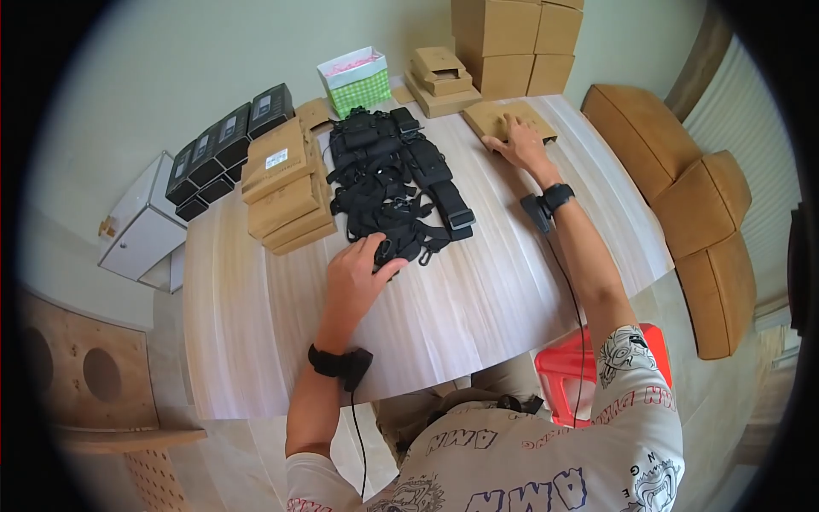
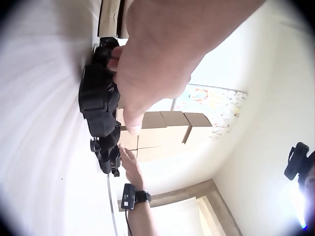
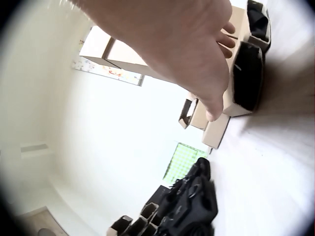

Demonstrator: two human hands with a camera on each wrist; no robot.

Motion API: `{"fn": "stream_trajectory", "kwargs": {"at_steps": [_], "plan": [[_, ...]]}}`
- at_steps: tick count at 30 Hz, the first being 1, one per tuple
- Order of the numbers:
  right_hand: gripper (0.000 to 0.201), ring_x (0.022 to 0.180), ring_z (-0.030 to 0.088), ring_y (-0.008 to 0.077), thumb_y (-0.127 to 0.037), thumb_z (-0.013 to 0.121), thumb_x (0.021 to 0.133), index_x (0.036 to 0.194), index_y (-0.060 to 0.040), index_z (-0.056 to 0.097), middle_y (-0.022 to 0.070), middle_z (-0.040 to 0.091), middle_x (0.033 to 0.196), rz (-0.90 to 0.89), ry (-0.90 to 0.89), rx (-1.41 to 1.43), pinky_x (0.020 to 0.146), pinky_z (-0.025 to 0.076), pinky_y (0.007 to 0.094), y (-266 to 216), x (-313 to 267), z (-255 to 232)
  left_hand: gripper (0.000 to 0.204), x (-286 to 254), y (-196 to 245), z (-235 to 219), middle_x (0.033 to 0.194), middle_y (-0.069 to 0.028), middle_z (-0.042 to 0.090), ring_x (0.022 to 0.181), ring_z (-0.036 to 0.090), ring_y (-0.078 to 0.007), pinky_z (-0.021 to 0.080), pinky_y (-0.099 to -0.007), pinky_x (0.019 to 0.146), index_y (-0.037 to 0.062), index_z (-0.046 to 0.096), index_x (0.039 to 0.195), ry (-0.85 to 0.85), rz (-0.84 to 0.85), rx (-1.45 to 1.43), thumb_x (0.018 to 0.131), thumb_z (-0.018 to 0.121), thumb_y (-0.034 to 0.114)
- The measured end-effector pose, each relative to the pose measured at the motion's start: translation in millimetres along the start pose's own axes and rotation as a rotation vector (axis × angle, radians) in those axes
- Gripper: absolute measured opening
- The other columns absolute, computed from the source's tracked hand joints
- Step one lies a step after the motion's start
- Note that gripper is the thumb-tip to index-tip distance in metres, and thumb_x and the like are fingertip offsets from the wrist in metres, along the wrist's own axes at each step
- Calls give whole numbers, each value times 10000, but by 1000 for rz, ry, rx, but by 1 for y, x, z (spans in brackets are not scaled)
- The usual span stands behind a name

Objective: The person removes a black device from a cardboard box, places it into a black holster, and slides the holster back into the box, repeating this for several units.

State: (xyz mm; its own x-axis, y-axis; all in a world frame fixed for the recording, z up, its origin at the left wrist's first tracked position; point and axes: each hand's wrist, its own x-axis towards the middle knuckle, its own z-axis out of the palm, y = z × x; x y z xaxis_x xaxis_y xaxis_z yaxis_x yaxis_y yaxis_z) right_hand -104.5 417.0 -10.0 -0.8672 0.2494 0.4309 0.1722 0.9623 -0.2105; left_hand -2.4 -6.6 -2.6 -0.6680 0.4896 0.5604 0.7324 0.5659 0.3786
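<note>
Two hands work at a pale wooden table (image 1: 478,299), seen from above in the head view. The left hand (image 1: 358,275) lies at the near end of a heap of black straps (image 1: 388,183), its fingers curled round a strap end there (the left wrist view shows the fingertips (image 2: 117,51) pinching black webbing against the tabletop). The heap runs down the middle of the table, from the near hand back toward a green checked box (image 1: 357,81) with a white rim.

The right hand (image 1: 522,143) reaches to the far right part of the table and rests, fingers spread flat, on a flat cardboard box (image 1: 503,119); it presses the box and grips nothing. In the right wrist view, that box (image 3: 235,86) has its end open, with something black inside.

To the left of the straps stands a pile of flat brown cartons (image 1: 286,188), and beyond it a row of black boxes (image 1: 230,141). Larger cardboard boxes (image 1: 512,43) are stacked against the wall at the far edge. Each wrist wears a black band with a cable.
</note>
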Motion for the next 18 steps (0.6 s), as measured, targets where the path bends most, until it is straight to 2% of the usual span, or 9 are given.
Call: {"fn": "stream_trajectory", "kwargs": {"at_steps": [3,6,7,9,13,15,16,17,18], "plan": [[762,1230,631,442,-547,790,866,1344,25,628,269,685,1275,-41,-14,-189,1071,473,526,-4,5,20,364,3,7,-7,733,-94,581,611,541,-236,464,-358,584,14,731,1125,72,-66,-49,879,879,238],[695,1203,635,414,-490,805,839,1317,-15,638,230,681,1242,-109,47,-180,1066,474,491,-7,-18,21,275,5,3,-10,697,-79,535,588,494,-218,431,-348,561,15,735,1076,131,-111,-103,910,856,199],[690,1188,626,418,-430,829,801,1331,-39,625,210,666,1228,-199,180,-142,1069,472,505,-6,-35,20,239,5,1,-11,687,-75,520,581,482,-212,421,-346,554,17,734,1058,150,-109,-119,923,844,179],[670,1139,646,432,-378,839,809,1339,-43,602,215,689,1219,-217,155,24,1052,488,508,-8,-68,-5,216,8,1,-10,680,-74,519,580,486,-206,418,-344,550,20,733,1047,160,-121,-126,926,837,165],[664,1056,697,299,-366,810,866,1398,-50,569,152,738,1142,281,-215,719,1010,514,418,29,-122,-57,185,5,0,-11,701,-79,535,602,519,-203,437,-332,557,21,728,1044,159,-147,-147,930,824,132],[669,1142,657,236,-381,806,875,1424,-85,564,130,701,1200,371,-293,1026,1028,499,375,43,-142,-82,187,5,3,-12,723,-84,549,620,536,-203,454,-326,568,14,727,1047,162,-129,-183,931,821,127],[669,1142,657,236,-381,806,875,1424,-85,564,130,701,1200,362,-299,1030,1028,499,375,33,-155,-98,190,6,6,-13,746,-88,562,638,554,-202,470,-320,579,8,725,1050,160,-104,-228,932,819,123],[670,1180,638,228,-333,821,855,1419,-81,563,126,679,1245,177,-333,1034,1046,494,374,19,-170,-115,222,6,13,-19,847,-91,607,706,582,-205,503,-314,631,7,723,1106,79,-138,-287,932,814,110],[674,1219,619,220,-285,836,834,1414,-78,561,122,656,1289,-5,-365,1035,1063,489,374,3,-185,-132,222,6,21,-23,847,-91,607,706,582,-205,503,-314,631,7,723,1106,81,-146,-279,932,814,110]]}}
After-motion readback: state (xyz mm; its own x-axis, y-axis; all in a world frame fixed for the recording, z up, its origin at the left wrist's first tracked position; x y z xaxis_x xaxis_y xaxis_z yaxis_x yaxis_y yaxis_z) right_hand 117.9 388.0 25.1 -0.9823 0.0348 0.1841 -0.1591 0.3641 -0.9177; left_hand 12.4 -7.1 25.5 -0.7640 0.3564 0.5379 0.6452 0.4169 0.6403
